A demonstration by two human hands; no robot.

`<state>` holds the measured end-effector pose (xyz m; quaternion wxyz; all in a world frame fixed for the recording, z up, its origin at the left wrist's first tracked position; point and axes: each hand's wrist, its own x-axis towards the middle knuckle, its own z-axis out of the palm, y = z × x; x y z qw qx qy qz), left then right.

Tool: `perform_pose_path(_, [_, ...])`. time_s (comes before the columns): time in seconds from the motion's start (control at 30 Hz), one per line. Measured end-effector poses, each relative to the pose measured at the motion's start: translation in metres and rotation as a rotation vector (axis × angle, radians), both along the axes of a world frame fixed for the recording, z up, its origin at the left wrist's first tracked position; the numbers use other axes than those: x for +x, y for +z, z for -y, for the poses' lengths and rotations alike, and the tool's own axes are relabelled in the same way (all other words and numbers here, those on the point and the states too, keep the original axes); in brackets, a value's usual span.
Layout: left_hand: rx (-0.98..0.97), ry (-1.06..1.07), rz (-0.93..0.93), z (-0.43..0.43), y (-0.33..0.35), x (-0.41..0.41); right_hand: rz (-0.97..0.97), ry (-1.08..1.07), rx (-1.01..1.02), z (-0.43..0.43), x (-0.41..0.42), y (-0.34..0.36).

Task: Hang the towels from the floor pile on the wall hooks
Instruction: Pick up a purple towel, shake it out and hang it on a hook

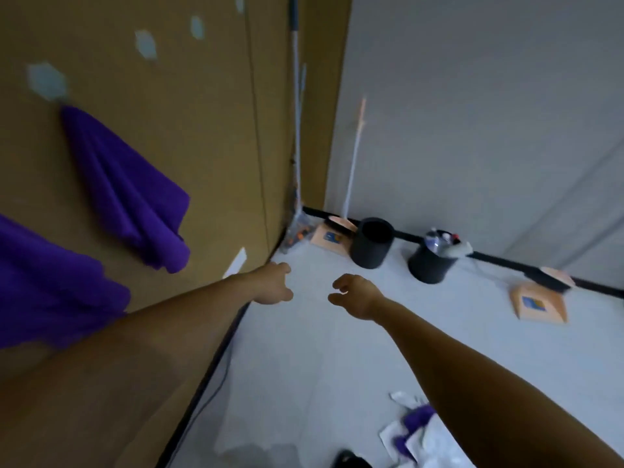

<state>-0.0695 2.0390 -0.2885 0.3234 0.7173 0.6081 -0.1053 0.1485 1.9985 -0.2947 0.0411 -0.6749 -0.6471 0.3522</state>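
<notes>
Brown wall fills the left side, grey wall the right, and the pale floor runs between them into the corner. Both bare arms reach out over that floor. On the brown wall, one purple towel hangs from a pale hook, bunched at the top and fanning downward. A second towel hangs nearer, at the left edge, its hook out of frame. Two more hooks sit empty higher along the wall. Down at the bottom right lies the pile: purple cloth mixed with white, partly behind the right forearm. Along the grey wall stand two black bins, one with rubbish in it, and two orange dustpans flank them. A mop pole leans in the corner. Left hand is empty, fingers loosely curled. Right hand is empty too, fingers half bent, just beside the left, not touching.
</notes>
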Motion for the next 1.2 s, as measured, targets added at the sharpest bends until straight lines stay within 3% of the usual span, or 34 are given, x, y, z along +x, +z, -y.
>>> perform_pose_path(0.3, [0.015,-0.365,-0.034,0.073,0.000,0.205,0.004,-0.510,0.018,0.157,0.194,-0.011])
perform_pose_path(0.57, [-0.028,-0.580,-0.025,0.177,-0.040,0.352,-0.004,-0.786,-0.026,0.293,0.313,-0.050])
perform_pose_path(0.97, [-0.252,-0.629,-0.179,0.206,-0.186,0.395,-0.100,-0.952,-0.280,0.359,0.355,-0.162])
perform_pose_path(1.2, [-0.314,-0.508,-0.161,0.225,-0.322,0.417,-0.146,-0.978,-0.400,0.353,0.367,-0.290])
